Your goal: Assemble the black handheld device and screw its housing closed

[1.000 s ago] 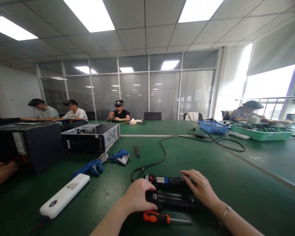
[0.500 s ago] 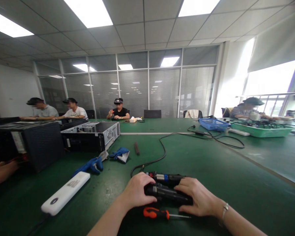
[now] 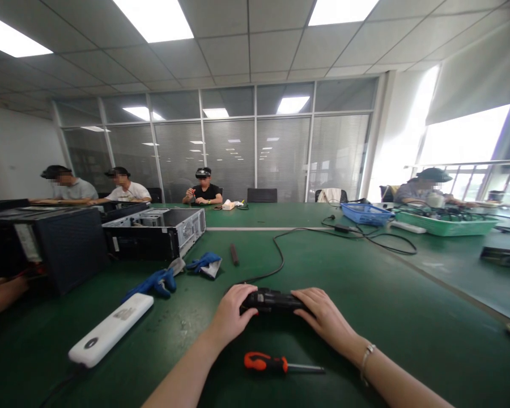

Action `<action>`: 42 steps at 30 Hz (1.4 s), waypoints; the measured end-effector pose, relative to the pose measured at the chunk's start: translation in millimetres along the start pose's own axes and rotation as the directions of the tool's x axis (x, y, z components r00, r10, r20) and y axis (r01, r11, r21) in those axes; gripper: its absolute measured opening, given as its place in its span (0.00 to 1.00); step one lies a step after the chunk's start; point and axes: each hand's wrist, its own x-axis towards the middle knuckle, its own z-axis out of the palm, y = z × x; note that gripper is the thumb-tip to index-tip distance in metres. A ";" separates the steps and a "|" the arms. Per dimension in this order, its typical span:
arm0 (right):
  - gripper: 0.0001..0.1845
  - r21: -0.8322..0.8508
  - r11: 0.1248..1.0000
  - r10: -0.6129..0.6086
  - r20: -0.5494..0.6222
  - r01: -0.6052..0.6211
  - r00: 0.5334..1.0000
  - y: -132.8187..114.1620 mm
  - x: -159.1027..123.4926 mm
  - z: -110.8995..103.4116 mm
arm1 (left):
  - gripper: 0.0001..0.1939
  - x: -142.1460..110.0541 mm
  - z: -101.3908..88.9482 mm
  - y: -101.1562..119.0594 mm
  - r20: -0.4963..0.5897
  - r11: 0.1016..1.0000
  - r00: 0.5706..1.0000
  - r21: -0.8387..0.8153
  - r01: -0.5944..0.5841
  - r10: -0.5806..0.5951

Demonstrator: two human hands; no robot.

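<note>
Fingers [image 3: 243, 290] of both hands are pinching the two ends of one black casing [image 3: 276, 300]: the left hand [image 3: 229, 313] has its thumb on the near side and its fingertips over the top, and the right hand [image 3: 325, 311] matches it at the other end. Nearest on the green bench [image 3: 344, 266], apart from both hands, lies an orange-and-black screwdriver [image 3: 266, 362], its shaft pointing right; a white power strip [image 3: 106, 334] lies off to the left. The casing sits crosswise between the hands, just beyond the screwdriver; whether it rests on the bench or is slightly raised, I cannot tell. It looks rigid, likely hard plastic, and should hardly flex under a squeeze. Its weight is probably modest, and the smooth, rounded surface may turn or slip between dry fingertips. The ends seem the best hold, thumb opposed to fingers; pressing hard on the middle looks less wise, as a seam there could give. A black cord [image 3: 283, 255] runs out behind the left hand and, if attached, may tug at that end. Farther off lie blue-and-grey gloves [image 3: 157, 281] and a short dark bar [image 3: 234, 255], then an open-topped computer chassis [image 3: 144, 243].
</note>
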 end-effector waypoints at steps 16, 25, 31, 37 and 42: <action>0.20 0.015 0.998 0.061 0.032 -0.062 0.998 0.5 2.2 11.5 | 0.19 3.3 14.0 -18.3 0.048 0.996 0.996 -0.051 0.072 -0.070; 0.20 0.018 0.996 0.085 -0.007 -0.085 0.996 3.1 1.1 10.5 | 0.17 6.2 12.6 -13.3 -0.018 0.995 0.999 -0.099 0.027 -0.028; 0.20 -0.018 0.997 0.074 0.036 -0.074 0.997 1.7 2.4 12.5 | 0.17 5.7 14.7 -17.6 0.044 0.991 0.994 -0.085 0.104 -0.101; 0.19 -0.006 0.998 0.060 0.019 -0.060 0.998 1.9 2.0 11.9 | 0.18 4.8 13.9 -19.2 0.051 0.992 0.996 -0.106 0.073 -0.068; 0.19 0.008 0.999 0.048 -0.021 -0.048 0.999 1.2 1.4 10.2 | 0.18 4.9 12.1 -17.8 0.028 0.993 0.999 -0.109 0.047 -0.045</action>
